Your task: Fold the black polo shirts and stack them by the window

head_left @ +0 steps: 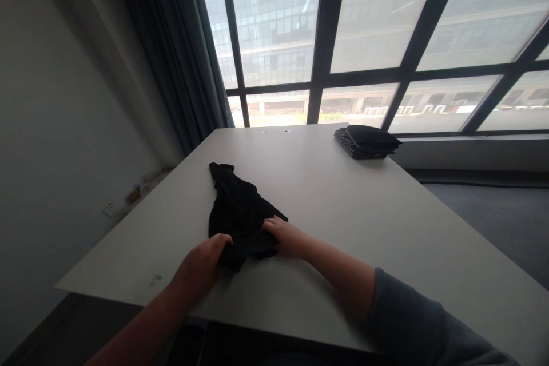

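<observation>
A black piece of cloth (240, 206), perhaps a garment, lies crumpled on the white table, its narrow end pointing away from me. My left hand (206, 257) grips its near left edge, with the thumb on top and the other fingers hidden beneath. On the near right edge, my right hand (285, 234) pinches the fabric between thumb and fingers. Between the two hands the near edge is drawn out, and a bit of cloth hangs loosely below it. The exact kind of the cloth cannot be made out.
The white table (334, 206) spreads before me. A stack of folded dark cloths (366, 142) sits at its far right edge. Large windows (278, 28) rise behind it, with a dark curtain (171, 40) at the left beside a wall. Small clutter (148, 183) lies beyond the table's left edge.
</observation>
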A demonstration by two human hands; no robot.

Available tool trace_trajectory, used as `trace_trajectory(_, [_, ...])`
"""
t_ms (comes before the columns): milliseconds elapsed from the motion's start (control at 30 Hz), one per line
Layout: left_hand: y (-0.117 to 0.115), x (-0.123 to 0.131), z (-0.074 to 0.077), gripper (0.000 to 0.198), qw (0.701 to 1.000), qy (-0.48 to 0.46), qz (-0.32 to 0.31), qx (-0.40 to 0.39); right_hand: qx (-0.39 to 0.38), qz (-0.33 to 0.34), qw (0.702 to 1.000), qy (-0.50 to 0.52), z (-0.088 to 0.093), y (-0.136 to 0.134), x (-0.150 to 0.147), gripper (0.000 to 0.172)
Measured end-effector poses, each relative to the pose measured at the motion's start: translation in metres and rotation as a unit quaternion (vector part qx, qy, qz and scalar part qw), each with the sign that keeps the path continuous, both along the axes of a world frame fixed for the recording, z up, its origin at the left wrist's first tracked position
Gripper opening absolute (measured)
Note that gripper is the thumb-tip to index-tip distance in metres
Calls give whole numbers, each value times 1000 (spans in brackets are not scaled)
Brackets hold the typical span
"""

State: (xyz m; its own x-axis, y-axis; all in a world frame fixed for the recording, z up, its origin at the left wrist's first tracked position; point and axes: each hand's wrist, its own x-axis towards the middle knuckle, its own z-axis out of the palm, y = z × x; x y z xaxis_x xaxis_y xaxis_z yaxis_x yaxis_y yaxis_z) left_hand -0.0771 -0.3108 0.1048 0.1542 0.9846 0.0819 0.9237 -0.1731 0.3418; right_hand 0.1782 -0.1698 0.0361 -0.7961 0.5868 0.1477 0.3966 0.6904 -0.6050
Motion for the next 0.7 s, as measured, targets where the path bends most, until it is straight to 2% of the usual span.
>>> trace_trajectory(67, [5, -11, 12, 31, 998, 42, 38, 35, -96, -27, 992, 80, 9, -6, -4, 41])
trace_trajectory(100, [8, -15, 20, 26, 995, 57, 54, 54, -165, -26, 977, 132, 17, -10, -5, 34])
trace_trajectory(167, [13, -21, 38, 20, 992, 55, 66, 91, -295, 5, 923, 247, 39, -14, -6, 19])
trace_trajectory(200, [16, -22, 49, 19, 991, 37, 63, 110, -339, 33, 892, 296, 53, -14, -5, 18])
trace_trajectory(233, [19, -22, 61, 20, 990, 9, 58, 130, -365, 69, 867, 332, 68, -13, -5, 27])
trace_trajectory(300, [24, -19, 87, 23, 982, -61, 59, 169, -366, 145, 845, 362, 99, -9, -4, 56])
trace_trajectory(367, [28, -14, 114, 33, 972, -115, 79, 187, -314, 168, 863, 357, 126, -2, -4, 73])
trace_trajectory(400, [30, -11, 127, 37, 970, -132, 84, 185, -273, 144, 881, 358, 136, 0, -4, 70])
trace_trajectory(467, [34, -7, 149, 41, 971, -148, 76, 174, -185, 47, 908, 373, 151, 5, -8, 51])
trace_trajectory(533, [37, -5, 168, 44, 975, -147, 59, 159, -156, -33, 905, 393, 161, 10, -12, 37])
trace_trajectory(633, [43, -6, 190, 48, 986, -101, 38, 127, -249, -47, 868, 427, 179, 14, -15, 40])
trace_trajectory(700, [47, -7, 205, 48, 993, -22, 24, 116, -287, -52, 849, 440, 197, 14, -14, 44])
